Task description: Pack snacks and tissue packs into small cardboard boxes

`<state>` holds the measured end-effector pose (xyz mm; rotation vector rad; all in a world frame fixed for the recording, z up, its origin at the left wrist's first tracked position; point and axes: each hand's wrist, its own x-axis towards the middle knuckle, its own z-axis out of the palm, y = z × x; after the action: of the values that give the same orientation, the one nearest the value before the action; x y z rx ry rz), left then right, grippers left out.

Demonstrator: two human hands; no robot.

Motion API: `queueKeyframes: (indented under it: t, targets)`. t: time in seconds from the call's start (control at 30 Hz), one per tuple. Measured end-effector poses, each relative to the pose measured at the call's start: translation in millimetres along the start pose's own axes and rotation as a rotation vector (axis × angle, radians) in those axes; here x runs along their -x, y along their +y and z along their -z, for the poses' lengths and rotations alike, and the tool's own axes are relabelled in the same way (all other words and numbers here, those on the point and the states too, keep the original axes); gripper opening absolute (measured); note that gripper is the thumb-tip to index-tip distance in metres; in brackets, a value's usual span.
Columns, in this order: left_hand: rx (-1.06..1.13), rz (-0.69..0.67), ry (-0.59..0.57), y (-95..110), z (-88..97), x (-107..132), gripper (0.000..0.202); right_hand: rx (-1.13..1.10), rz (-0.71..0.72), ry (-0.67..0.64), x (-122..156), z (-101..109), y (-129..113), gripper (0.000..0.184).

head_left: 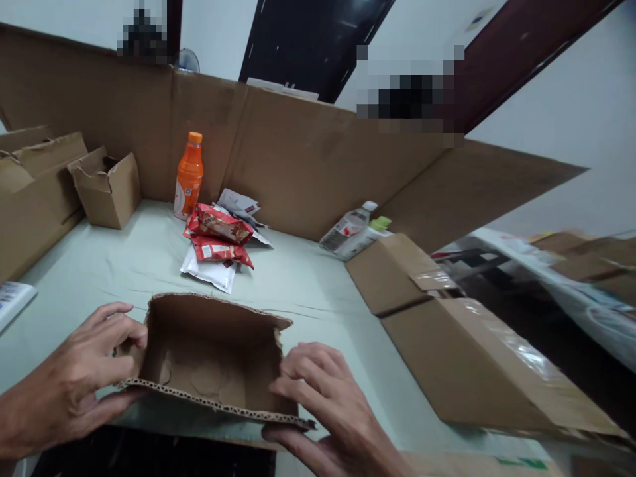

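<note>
An open-topped cardboard box [213, 318] with rough-cut edges is near me at the front of the table, its bare inside facing up. My left hand [82, 374] grips its left end, fingers over the rim and thumb under the front edge. At the right end, my right hand [330, 404] holds the wall and front corner between fingers and thumb. Beyond the box lies a heap of packets: red snack bags [221, 225] on top of a white packet [211, 270]. Behind them stands an orange bottle [189, 175].
Cardboard boxes stand at the left, a small one [116, 192] beside a larger one [37, 205]. Closed cardboard boxes [477, 364] line the right side. Near them lean a clear bottle [348, 228] and a green-capped bottle [370, 235]. A cardboard wall [308, 159] closes the back.
</note>
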<state>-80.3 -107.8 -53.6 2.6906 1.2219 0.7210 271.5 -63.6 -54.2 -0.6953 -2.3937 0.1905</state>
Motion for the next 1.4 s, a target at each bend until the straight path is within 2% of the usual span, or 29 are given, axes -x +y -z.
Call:
queueKeyframes:
  t: [0.1, 0.17, 0.27, 0.3, 0.37, 0.47, 0.5, 0.57, 0.63, 0.7, 0.8, 0.83, 0.9, 0.97, 1.0, 1.07, 1.17, 1.3, 1.4]
  targets:
    - [0.018, -0.011, 0.034, -9, -3.9, 7, 0.017, -0.118, -0.027, 0.017, 2, 17, 7, 0.045]
    - [0.080, -0.016, 0.038, -11, -9.4, 7, 0.022, -0.240, -0.076, 0.105, -6, 29, 22, 0.055]
    - [0.163, 0.005, 0.074, -8, -20.9, 2, 0.024, -0.172, -0.230, 0.248, -47, 32, 65, 0.035]
    - [0.174, 0.012, 0.096, -6, -25.1, -1, 0.025, -0.085, -0.295, 0.237, -68, 26, 83, 0.028]
    - [0.179, 0.015, 0.131, -2, -33.1, -6, 0.025, 0.036, -0.364, 0.141, -115, 3, 119, 0.033]
    - [0.175, 0.023, 0.204, 1, -42.3, -10, 0.025, 0.276, -0.449, -0.099, -181, -47, 161, 0.065]
    - [0.168, 0.025, 0.211, 2, -44.4, -10, 0.025, 0.323, -0.468, -0.151, -197, -62, 169, 0.069]
    - [0.148, 0.025, 0.215, 1, -47.4, -9, 0.025, 0.361, -0.493, -0.206, -217, -82, 180, 0.057]
    - [0.140, 0.017, 0.233, 0, -48.5, -7, 0.026, 0.343, -0.509, -0.195, -224, -85, 183, 0.034]
    - [0.137, 0.008, 0.241, 0, -47.0, -6, 0.025, 0.325, -0.549, -0.143, -217, -71, 180, 0.026]
    - [0.148, 0.004, 0.197, 1, -39.3, -7, 0.026, 0.240, -0.591, 0.002, -184, -27, 156, 0.031]
    - [0.150, 0.003, 0.179, 1, -36.1, -8, 0.026, 0.161, -0.581, 0.080, -169, -10, 143, 0.027]
    - [0.156, -0.002, 0.142, 0, -30.5, -11, 0.026, -0.130, -0.484, 0.349, -136, 21, 108, 0.009]
    - [0.142, -0.015, 0.097, -2, -27.3, -13, 0.021, -0.282, -0.380, 0.459, -107, 43, 67, 0.009]
    - [0.129, -0.024, 0.085, -3, -26.7, -14, 0.019, -0.287, -0.340, 0.452, -94, 50, 48, 0.010]
    - [0.090, -0.037, 0.084, -4, -26.6, -15, 0.016, -0.234, -0.279, 0.331, -76, 55, 15, 0.006]
    - [0.020, -0.066, 0.116, -3, -27.0, -14, 0.015, -0.127, -0.193, -0.001, -63, 50, -7, 0.020]
    - [-0.062, -0.066, 0.133, 4, -24.3, -14, 0.020, 0.131, -0.117, -0.448, -71, 36, -1, 0.021]
    - [-0.084, -0.068, 0.115, 9, -19.6, -14, 0.022, 0.230, -0.113, -0.715, -84, 13, 6, 0.018]
